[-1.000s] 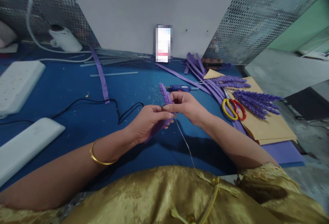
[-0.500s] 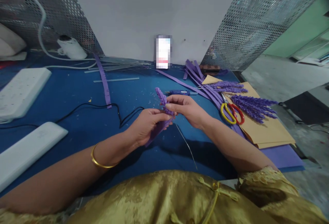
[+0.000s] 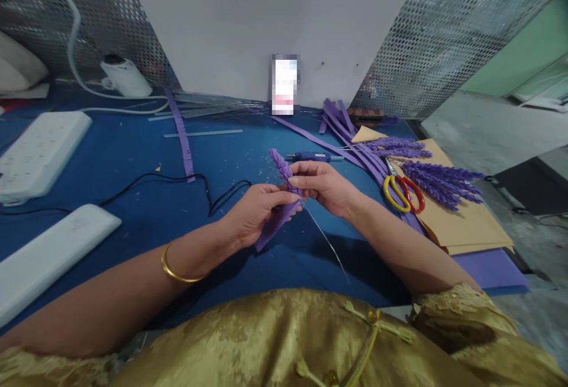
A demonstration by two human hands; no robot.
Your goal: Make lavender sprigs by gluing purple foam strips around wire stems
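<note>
I can't read the blurred phone screen [image 3: 284, 84]; the left hand [image 3: 260, 209] covers part of the purple strip [image 3: 273, 230], and my feed's left edge crops a white box [image 3: 53, 263].

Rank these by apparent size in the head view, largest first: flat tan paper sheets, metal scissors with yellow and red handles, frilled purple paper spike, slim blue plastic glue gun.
1. Tan paper sheets
2. Scissors
Unranked: purple spike and blue glue gun, both partly hidden, look too alike to separate.

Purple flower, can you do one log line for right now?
left hand: holds strip | right hand: holds flower | wire: out below hands | glue gun: on table
</note>
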